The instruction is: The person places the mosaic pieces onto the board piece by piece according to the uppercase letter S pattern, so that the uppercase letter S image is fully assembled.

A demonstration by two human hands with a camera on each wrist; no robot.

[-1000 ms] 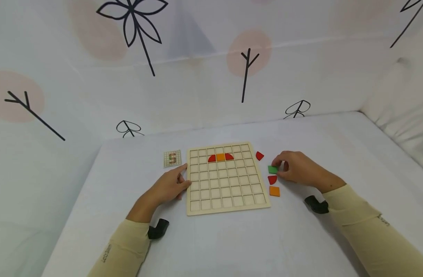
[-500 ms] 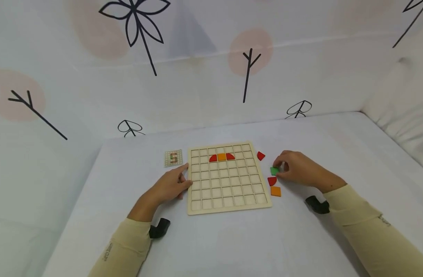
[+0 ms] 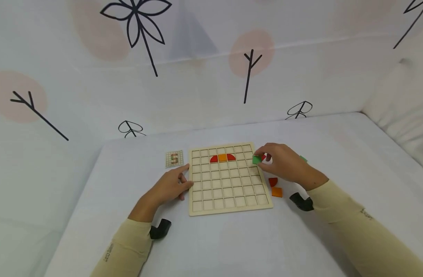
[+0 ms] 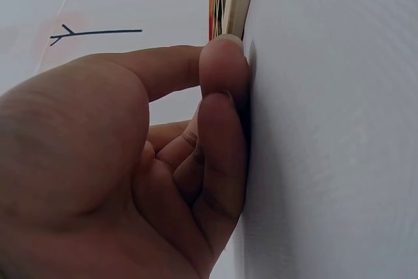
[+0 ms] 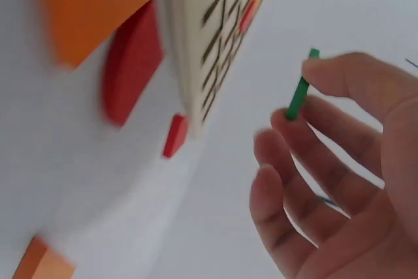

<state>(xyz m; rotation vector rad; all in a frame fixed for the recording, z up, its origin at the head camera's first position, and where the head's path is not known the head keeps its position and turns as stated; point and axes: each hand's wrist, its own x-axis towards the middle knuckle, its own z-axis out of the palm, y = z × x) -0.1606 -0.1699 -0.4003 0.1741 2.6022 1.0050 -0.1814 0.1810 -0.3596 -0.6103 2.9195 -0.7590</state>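
Observation:
My right hand point(image 3: 284, 161) pinches a green square tile point(image 3: 256, 159) between thumb and fingertip, over the right edge of a pale grid board point(image 3: 230, 211). In the right wrist view the tile point(image 5: 302, 89) is seen edge-on, held above the tabletop. My left hand point(image 3: 170, 184) rests at the board's left edge, thumb and index finger touching it, the other fingers loosely bent on the white cloth. Near the top of the grid sit two red quarter-round tiles, left point(image 3: 213, 159) and right point(image 3: 231, 157), with an orange square tile point(image 3: 222, 157) between them.
Right of the board lie a red quarter-round tile point(image 3: 273, 181) and an orange square tile point(image 3: 277, 192). Another red tile point(image 5: 175, 135) lies by the board's edge, partly behind my right hand in the head view. A green piece point(image 3: 303, 158) shows beyond the wrist. A small pattern card point(image 3: 174, 158) lies left.
My right hand has lifted the green tile from beside the board and carried it left and away from me to the board's right edge. My left hand has stayed in place.

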